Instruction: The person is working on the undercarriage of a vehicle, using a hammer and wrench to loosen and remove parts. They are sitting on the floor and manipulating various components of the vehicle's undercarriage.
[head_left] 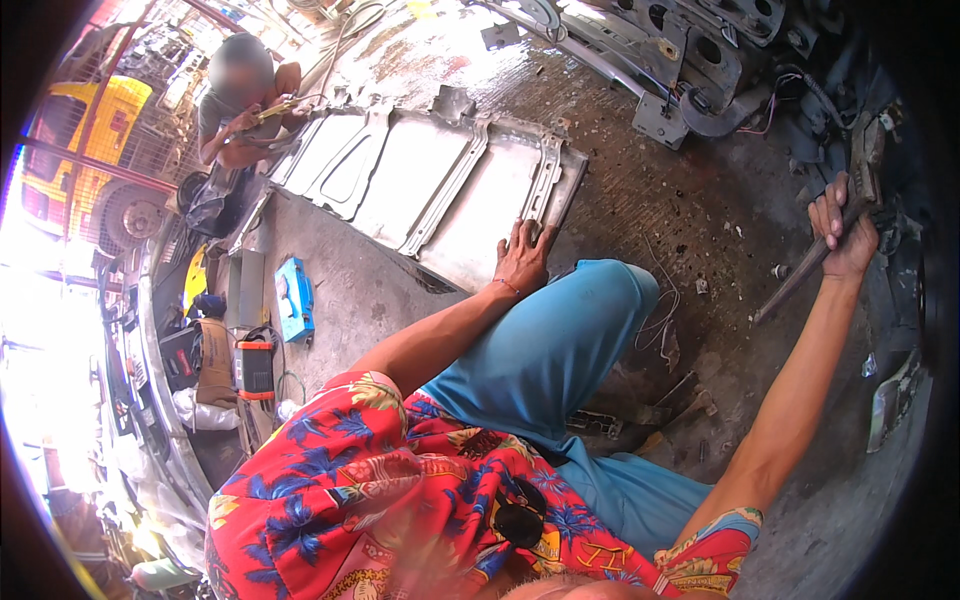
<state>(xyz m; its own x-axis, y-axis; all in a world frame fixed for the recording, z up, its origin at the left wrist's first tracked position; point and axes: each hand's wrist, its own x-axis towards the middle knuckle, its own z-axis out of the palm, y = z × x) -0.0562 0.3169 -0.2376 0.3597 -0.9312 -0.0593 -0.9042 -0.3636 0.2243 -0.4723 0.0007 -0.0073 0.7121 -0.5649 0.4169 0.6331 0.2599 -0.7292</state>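
Observation:
My left hand (522, 258) lies with its fingers spread on the near edge of a large silver metal panel (438, 172) with raised ribs. My right hand (845, 232) is wrapped around a long dark bar (795, 283), out to the right and well away from the panel. One end of the bar points down toward the floor. Its upper end meets a brownish block-like piece (867, 155), and I cannot tell whether the two are joined.
Another person (240, 100) crouches at the panel's far left end, holding a yellowish tool. Metal vehicle parts (690, 50) stand at the far right. On the left are a blue case (295, 300), an orange-and-black box (253, 368) and a yellow vehicle (105, 130) behind mesh.

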